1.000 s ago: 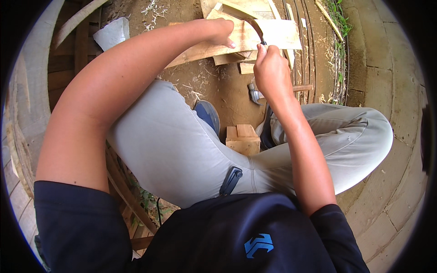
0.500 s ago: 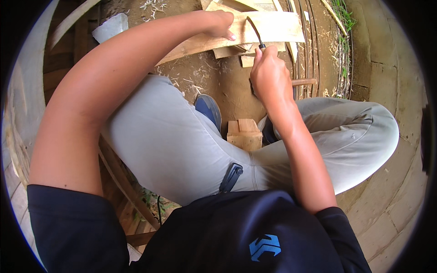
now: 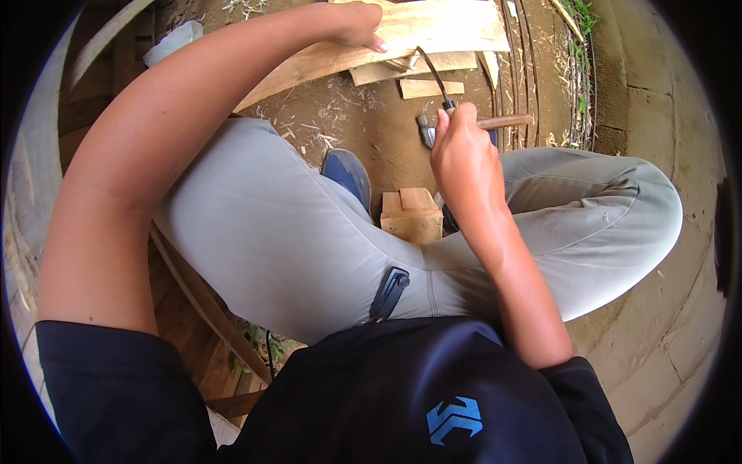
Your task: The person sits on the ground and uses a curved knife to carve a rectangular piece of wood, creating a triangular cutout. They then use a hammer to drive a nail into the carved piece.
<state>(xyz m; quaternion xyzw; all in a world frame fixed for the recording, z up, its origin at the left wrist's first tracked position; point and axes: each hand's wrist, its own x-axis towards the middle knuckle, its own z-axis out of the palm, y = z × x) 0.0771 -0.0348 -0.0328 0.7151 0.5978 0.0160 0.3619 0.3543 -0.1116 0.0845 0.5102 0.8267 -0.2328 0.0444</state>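
Dark curved knife [image 3: 438, 76], one, in right hand [image 3: 467, 151]; one hammer [image 3: 506, 121] nearby.

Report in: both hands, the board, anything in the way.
Left hand on the long board. Right hand gripping the curved knife, tip by the board's near edge. Hammer on the ground nearby, partly hidden behind right hand.

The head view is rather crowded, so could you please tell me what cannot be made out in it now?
Head view, curved tool: the right hand hides most of its handle.
Head view, board: the left forearm covers its left end.
Head view, left hand: its own back hides how it meets the board's far edge.
Head view, hammer: the right hand hides part of its handle.
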